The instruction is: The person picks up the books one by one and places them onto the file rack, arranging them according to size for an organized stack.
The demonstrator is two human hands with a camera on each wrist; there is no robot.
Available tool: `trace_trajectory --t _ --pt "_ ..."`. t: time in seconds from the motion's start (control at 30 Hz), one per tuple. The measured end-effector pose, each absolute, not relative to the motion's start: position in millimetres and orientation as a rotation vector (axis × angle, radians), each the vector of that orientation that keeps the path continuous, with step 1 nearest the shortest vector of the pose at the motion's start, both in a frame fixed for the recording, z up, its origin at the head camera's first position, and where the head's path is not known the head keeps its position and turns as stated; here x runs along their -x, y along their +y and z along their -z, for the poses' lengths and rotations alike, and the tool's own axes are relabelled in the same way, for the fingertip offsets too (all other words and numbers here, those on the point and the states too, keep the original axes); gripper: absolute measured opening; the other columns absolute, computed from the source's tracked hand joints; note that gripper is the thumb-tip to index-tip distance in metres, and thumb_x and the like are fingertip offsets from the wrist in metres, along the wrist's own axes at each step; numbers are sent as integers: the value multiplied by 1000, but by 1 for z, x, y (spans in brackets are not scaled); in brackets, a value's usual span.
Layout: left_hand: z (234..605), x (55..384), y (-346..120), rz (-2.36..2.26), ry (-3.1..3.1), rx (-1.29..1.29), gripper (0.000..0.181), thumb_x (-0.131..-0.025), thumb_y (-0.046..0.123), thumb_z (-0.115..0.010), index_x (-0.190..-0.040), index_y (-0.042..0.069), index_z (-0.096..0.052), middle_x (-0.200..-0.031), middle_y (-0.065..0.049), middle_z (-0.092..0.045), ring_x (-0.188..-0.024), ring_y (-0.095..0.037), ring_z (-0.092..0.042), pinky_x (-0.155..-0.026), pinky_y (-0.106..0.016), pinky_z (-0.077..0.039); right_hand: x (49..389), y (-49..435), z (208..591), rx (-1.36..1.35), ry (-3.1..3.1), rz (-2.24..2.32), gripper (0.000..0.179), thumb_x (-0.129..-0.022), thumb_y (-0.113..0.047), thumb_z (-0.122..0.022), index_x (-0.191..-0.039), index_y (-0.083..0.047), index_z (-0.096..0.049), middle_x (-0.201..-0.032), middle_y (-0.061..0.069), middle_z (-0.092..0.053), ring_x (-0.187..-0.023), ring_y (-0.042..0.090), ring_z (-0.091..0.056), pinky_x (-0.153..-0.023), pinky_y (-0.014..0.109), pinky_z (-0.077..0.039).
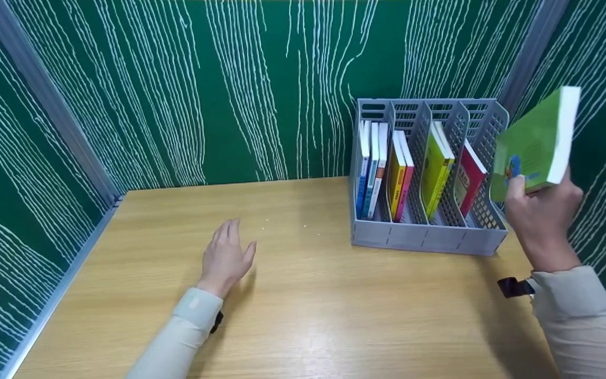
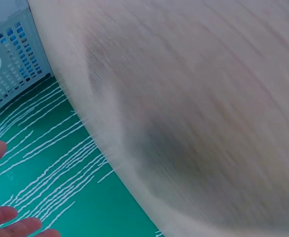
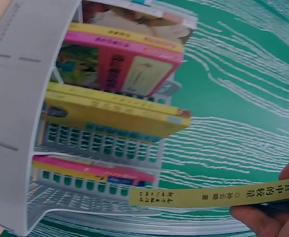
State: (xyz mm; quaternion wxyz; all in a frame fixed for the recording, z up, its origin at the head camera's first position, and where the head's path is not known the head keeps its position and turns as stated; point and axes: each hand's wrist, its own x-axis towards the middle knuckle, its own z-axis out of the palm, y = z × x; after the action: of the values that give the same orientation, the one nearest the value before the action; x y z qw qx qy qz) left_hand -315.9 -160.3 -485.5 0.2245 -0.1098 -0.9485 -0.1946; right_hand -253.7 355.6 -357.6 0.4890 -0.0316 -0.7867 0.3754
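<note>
My right hand (image 1: 545,210) grips a green book (image 1: 532,139) by its lower part, thumb on the cover. The book is raised at the right end of a grey file rack (image 1: 429,237); its yellowish spine (image 3: 198,196) faces the right wrist camera, close to the rightmost compartment. That compartment holds a pink-red book (image 1: 470,179) leaning on the divider. Yellow-green books (image 1: 438,171) stand in the compartment to its left. My left hand (image 1: 226,258) is over the table with fingers extended, holding nothing; only its fingertips (image 2: 16,228) show in the left wrist view.
Further left in the rack are a yellow and a pink book (image 1: 401,176), then several white-edged books (image 1: 371,168). The rack stands on a wooden table (image 1: 303,300). Green walls with white lines (image 1: 240,89) border the back and sides. Small white specks lie on the table.
</note>
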Motion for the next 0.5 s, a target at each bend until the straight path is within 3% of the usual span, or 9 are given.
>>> trace_trajectory --t 0.2,0.37,0.5 --pt "487 315 -161 555 -2669 285 69 -102 32 -75 -153 -8 -50 -153 -30 -58 -142 -47 -58 -117 -57 -53 267 364 372 179 -2013 -962 61 -105 -6 -56 -162 -26 -47 -162 -2 -59 -149 23 -55 -119 43 -49" --pt "488 313 -160 581 -2693 278 68 -103 33 -74 -153 -6 -50 -155 -28 -57 -143 -46 -58 -114 -59 -54 278 372 382 222 -2119 -1039 60 -107 -7 -52 -165 -18 -42 -164 7 -56 -149 33 -56 -115 57 -50" --pt "488 312 -159 580 -2716 268 69 -103 34 -73 -154 -5 -49 -155 -27 -57 -144 -45 -57 -114 -59 -54 288 378 391 224 -2195 -1140 67 -107 -6 -48 -171 -22 -33 -170 10 -48 -154 39 -49 -114 70 -45"
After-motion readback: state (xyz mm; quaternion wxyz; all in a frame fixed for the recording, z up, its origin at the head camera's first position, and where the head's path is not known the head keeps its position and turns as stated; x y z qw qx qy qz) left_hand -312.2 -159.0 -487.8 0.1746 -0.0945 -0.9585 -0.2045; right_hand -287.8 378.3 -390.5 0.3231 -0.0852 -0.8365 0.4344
